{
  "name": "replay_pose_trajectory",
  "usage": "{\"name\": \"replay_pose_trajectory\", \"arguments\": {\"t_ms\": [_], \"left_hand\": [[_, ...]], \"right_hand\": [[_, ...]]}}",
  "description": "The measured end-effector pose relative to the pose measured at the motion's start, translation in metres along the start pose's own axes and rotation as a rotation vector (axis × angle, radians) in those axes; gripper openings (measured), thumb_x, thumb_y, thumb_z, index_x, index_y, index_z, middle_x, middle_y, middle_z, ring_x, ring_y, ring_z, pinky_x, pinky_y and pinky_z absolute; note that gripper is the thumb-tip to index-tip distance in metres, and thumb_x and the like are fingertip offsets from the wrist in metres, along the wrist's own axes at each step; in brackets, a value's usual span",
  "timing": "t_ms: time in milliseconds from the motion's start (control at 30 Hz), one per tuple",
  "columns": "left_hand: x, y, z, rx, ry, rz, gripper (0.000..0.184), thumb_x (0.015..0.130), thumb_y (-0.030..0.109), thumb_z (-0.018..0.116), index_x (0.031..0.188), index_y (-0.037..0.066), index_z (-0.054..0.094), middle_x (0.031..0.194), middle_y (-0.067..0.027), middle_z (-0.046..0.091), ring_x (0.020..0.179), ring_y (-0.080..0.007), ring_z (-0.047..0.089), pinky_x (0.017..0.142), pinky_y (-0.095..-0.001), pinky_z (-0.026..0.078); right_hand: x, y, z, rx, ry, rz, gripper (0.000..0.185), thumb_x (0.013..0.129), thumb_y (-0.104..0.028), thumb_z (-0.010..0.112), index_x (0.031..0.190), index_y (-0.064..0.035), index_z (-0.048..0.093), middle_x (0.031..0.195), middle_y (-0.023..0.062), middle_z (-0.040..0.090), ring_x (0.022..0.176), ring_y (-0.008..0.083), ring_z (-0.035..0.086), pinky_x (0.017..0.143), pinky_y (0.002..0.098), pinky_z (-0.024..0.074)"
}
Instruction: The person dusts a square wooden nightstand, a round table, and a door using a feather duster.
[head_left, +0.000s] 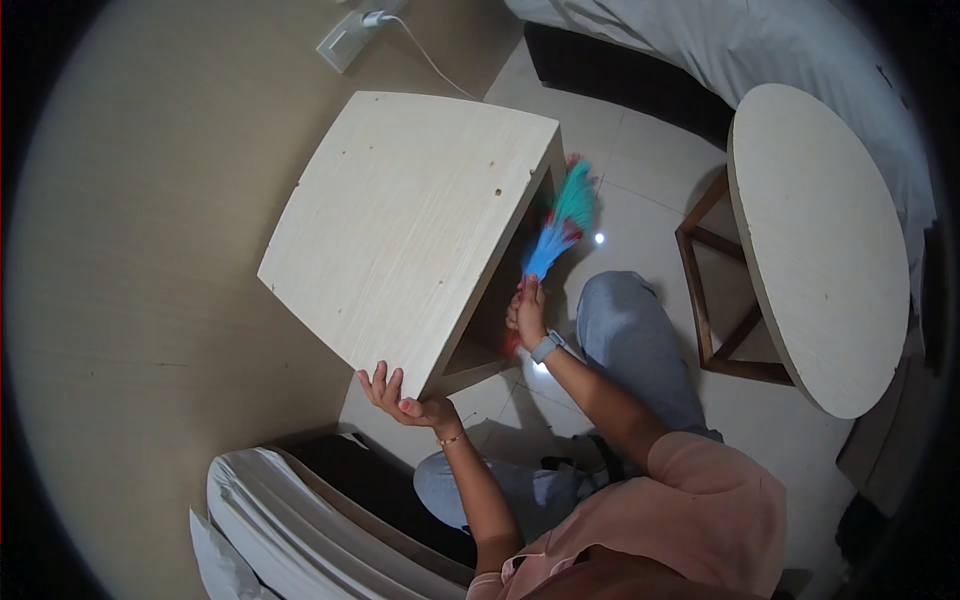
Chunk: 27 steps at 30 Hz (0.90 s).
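Note:
In my right hand (527, 315), which wears a grey watch, is a colourful duster (552, 245) with blue, teal and red fluff. My fingers wrap around its narrow part, and the far end is smeared by motion beside the open side of a pale wooden bedside table (410, 210). Some red shows below that hand too. At the table's near corner rests my left hand (408, 398), its fingers spread against the edge of the top. Small dents and holes mark the pale surface. Much of the dark inside of the table is hidden under its top.
A round pale table (820, 250) with a dark wooden frame stands at right. Behind it is a bed with white bedding (660, 50). A white cable (430, 60) hangs from a wall socket. Another white-covered bed or mattress (270, 520) lies lower left.

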<state>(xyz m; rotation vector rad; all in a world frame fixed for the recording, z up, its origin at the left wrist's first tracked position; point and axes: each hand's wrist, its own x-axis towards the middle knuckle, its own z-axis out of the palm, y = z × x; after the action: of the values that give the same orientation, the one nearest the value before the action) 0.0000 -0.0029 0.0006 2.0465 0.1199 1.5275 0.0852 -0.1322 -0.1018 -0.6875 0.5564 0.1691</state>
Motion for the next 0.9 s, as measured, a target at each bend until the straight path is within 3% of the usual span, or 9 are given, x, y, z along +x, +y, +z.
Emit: {"name": "replay_pose_trajectory", "arguments": {"t_ms": [67,167,400,433,667,733,767,833,900], "left_hand": [[-0.001,-0.001,0.0,0.001,0.0,-0.005,0.042,0.089,0.033,0.023,0.087,0.003,0.053,0.102,-0.0149,0.055,0.115,-0.0391,0.036,0.096,-0.0513,0.025],[-0.002,-0.005,0.001,-0.011,0.002,0.018,0.042,0.089,0.033,0.023,0.087,0.003,0.052,0.103,-0.0148,0.054,0.114,-0.0397,0.035,0.097,-0.0523,0.024],[-0.004,-0.013,0.0,0.02,0.005,0.051,0.047,0.089,0.034,0.02,0.086,0.0,0.053,0.102,-0.0186,0.053,0.113,-0.0382,0.038,0.097,-0.0517,0.027],[-0.004,-0.013,0.0,0.016,0.014,0.054,0.047,0.089,0.033,0.02,0.086,0.0,0.053,0.101,-0.0185,0.054,0.112,-0.0382,0.039,0.097,-0.0518,0.026],[-0.001,-0.019,0.001,-0.023,0.038,0.144,0.046,0.088,0.033,0.024,0.088,0.004,0.059,0.098,-0.0178,0.057,0.106,-0.037,0.045,0.097,-0.0536,0.026],[-0.001,-0.02,0.001,-0.011,0.043,0.147,0.046,0.088,0.033,0.024,0.09,0.004,0.06,0.099,-0.0182,0.057,0.105,-0.036,0.047,0.096,-0.0543,0.027],[0.0,-0.021,0.002,-0.006,0.048,0.15,0.047,0.087,0.033,0.024,0.091,0.004,0.06,0.1,-0.0183,0.057,0.104,-0.0355,0.048,0.096,-0.0546,0.027],[0.0,-0.027,0.0,-0.024,0.036,0.181,0.047,0.087,0.034,0.024,0.091,0.004,0.06,0.1,-0.0188,0.057,0.104,-0.0358,0.047,0.096,-0.0545,0.027],[0.0,-0.026,-0.001,-0.051,0.027,0.192,0.048,0.088,0.035,0.024,0.091,0.004,0.06,0.101,-0.0191,0.056,0.106,-0.0362,0.046,0.096,-0.0541,0.027]], "right_hand": [[0.017,0.015,-0.021,-0.134,0.008,-0.11,0.034,0.089,-0.047,0.031,0.081,-0.0149,0.038,0.05,-0.003,0.032,0.034,0.0069,0.03,0.029,0.0216,0.0238],[0.036,0.02,-0.046,-0.254,0.105,-0.022,0.033,0.089,-0.046,0.031,0.081,-0.0149,0.039,0.05,-0.0035,0.033,0.034,0.0069,0.03,0.028,0.0222,0.0226],[0.075,0.055,-0.077,-0.458,0.147,-0.32,0.036,0.09,-0.044,0.03,0.076,-0.0125,0.04,0.047,-0.003,0.033,0.033,0.0074,0.032,0.029,0.0229,0.0229],[0.059,0.034,-0.071,-0.373,0.187,-0.021,0.034,0.091,-0.04,0.03,0.076,-0.0109,0.041,0.047,-0.0027,0.034,0.035,0.0076,0.034,0.031,0.0236,0.0257],[0.078,0.1,-0.098,-0.812,0.298,-0.687,0.04,0.091,-0.04,0.029,0.08,-0.0059,0.046,0.048,0.0035,0.04,0.037,0.0149,0.042,0.037,0.028,0.0333],[0.077,0.094,-0.106,-0.81,0.293,-0.125,0.038,0.09,-0.037,0.031,0.085,-0.0033,0.048,0.063,0.0142,0.05,0.051,0.0271,0.047,0.046,0.0367,0.0369],[0.075,0.091,-0.107,-0.84,0.303,-0.046,0.037,0.09,-0.035,0.031,0.089,-0.002,0.048,0.075,0.0192,0.053,0.067,0.0346,0.05,0.058,0.0407,0.0391],[0.074,0.099,-0.108,-0.872,0.337,-0.103,0.037,0.089,-0.036,0.032,0.089,-0.0024,0.048,0.074,0.0185,0.051,0.065,0.0344,0.048,0.056,0.0415,0.0377],[0.082,0.121,-0.118,-0.854,0.35,-0.267,0.039,0.089,-0.04,0.032,0.084,-0.0047,0.047,0.054,0.0096,0.043,0.04,0.0224,0.041,0.037,0.0361,0.0328]]}}
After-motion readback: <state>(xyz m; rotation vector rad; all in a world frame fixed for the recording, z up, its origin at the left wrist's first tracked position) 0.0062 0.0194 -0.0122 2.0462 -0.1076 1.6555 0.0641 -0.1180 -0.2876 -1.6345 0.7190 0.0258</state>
